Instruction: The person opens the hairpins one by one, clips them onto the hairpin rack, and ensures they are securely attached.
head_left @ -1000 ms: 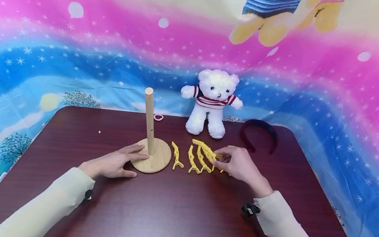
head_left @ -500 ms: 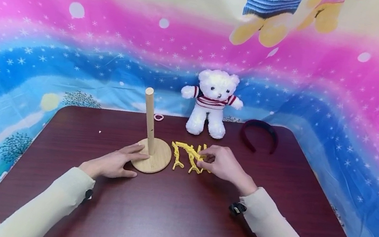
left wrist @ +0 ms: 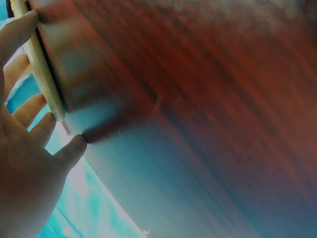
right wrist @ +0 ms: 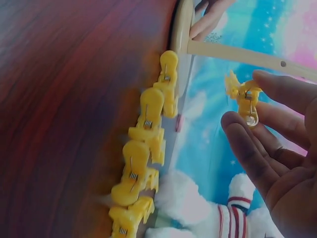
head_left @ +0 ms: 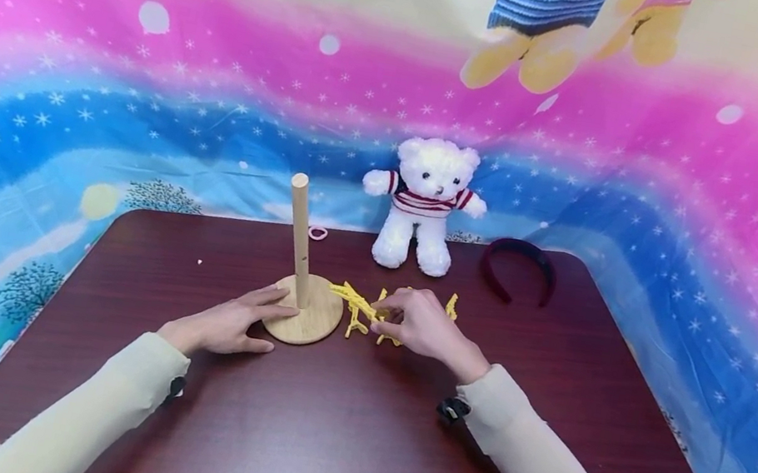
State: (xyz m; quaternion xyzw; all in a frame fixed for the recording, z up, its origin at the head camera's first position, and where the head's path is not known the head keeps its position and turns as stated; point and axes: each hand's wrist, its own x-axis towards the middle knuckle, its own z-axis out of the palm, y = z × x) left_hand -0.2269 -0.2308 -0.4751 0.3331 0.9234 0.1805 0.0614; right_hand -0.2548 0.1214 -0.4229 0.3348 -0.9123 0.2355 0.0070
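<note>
In the head view, my left hand (head_left: 234,323) rests with spread fingers on the round wooden base (head_left: 315,331) of a stand, whose post (head_left: 299,244) rises upright. My right hand (head_left: 434,332) pinches a yellow spring clip (right wrist: 247,96) between thumb and fingertips, above the table. The clip's branch-like end points left and overlaps the base's right edge in the head view. Several similar yellow clips (right wrist: 151,101) stand in a row on the table, partly hidden behind my right hand in the head view. The left wrist view shows my fingertips along the base's rim (left wrist: 49,94).
A white teddy bear (head_left: 423,204) in a striped sweater sits at the table's back edge. A dark red headband (head_left: 549,277) lies to its right, and a small pink ring (head_left: 318,238) lies behind the post. A printed cloth (head_left: 218,115) surrounds the table (head_left: 312,445).
My right hand has moved left with the clip, over the row of clips to beside the wooden base. The left hand has stayed on the base.
</note>
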